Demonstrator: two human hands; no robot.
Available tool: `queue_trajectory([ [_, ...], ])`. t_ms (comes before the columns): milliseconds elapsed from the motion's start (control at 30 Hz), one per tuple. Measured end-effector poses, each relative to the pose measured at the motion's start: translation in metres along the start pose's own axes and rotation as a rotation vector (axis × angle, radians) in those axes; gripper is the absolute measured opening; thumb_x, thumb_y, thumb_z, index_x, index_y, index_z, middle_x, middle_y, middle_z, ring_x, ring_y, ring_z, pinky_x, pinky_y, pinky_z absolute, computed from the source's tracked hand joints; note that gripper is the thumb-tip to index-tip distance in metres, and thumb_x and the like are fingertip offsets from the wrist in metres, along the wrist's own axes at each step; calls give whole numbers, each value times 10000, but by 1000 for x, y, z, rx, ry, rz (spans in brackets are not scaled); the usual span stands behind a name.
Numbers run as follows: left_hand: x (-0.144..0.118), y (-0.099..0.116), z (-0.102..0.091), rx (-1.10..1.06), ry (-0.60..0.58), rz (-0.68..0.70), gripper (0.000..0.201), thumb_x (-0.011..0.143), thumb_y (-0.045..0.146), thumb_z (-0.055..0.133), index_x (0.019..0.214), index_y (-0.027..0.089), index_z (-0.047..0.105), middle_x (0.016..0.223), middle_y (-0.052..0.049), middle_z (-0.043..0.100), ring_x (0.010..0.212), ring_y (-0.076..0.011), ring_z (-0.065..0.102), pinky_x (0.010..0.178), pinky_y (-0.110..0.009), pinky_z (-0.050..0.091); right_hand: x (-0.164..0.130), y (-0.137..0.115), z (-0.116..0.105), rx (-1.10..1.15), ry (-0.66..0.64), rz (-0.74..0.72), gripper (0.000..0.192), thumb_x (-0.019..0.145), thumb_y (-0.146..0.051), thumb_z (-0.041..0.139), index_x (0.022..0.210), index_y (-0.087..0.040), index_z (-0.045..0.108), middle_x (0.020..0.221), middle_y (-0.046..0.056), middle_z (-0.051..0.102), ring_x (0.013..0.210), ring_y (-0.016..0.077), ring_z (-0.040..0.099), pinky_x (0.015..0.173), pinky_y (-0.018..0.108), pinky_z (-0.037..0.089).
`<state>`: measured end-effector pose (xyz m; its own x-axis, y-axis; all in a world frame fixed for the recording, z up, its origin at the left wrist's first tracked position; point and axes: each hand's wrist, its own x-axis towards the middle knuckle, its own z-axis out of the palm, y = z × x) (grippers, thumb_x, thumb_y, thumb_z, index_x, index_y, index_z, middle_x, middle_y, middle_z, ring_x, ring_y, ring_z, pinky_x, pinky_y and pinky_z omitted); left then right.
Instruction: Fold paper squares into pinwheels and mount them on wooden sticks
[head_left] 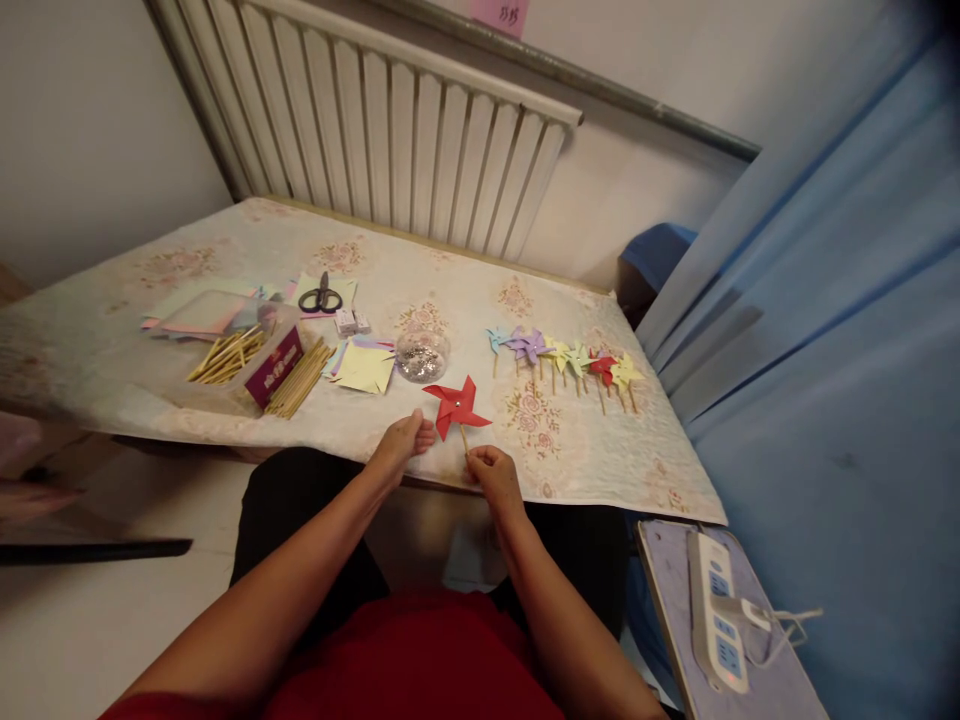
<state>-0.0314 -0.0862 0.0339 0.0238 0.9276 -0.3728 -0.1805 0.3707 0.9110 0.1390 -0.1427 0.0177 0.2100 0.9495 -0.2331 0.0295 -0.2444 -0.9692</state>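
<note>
My right hand [493, 474] pinches the thin wooden stick of a red paper pinwheel [457, 406] near the table's front edge. The pinwheel is held up with its four-bladed face toward me and a small pin head at its centre. Just left of it, my left hand [405, 445] holds nothing, its fingers loosely bent and apart from the blades. Beyond the hands stands a round clear dish [421, 357] of small shiny pins. To the right lies a row of finished pinwheels, among them a purple pinwheel [529, 345] and another red pinwheel [602, 368].
On the left are a plastic box [225, 370] with sticks, a bundle of sticks [300, 380], cut paper squares [364, 366], black-handled scissors [321, 297] and small boxes [352, 322]. A radiator [390, 130] backs the table; a blue curtain [825, 300] and power strip [716, 610] are right.
</note>
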Motion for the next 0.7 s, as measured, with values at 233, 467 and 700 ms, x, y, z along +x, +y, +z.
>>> queue_trajectory([
  [233,35,-21,-2,722,37,308,202,833,335,491,729,194,590,734,-34,656,745,-192,599,720,-309,429,33,11,-9,-71,105,-78,185,649,-362,610,700,-187,640,585,-18,613,532,136,534,526,248,425],
  [467,54,-34,9,1144,70,504,225,935,286,399,872,197,596,914,-80,669,854,-209,591,772,-321,392,46,18,-10,-13,140,-112,177,665,-351,569,714,-186,614,586,-43,558,481,105,484,451,219,416],
  [700,72,-36,27,1145,94,544,250,967,296,363,894,209,586,933,-77,656,876,-207,589,790,-312,387,55,21,-8,-6,127,-102,195,689,-351,570,761,-178,625,607,-42,567,490,97,480,428,198,396],
])
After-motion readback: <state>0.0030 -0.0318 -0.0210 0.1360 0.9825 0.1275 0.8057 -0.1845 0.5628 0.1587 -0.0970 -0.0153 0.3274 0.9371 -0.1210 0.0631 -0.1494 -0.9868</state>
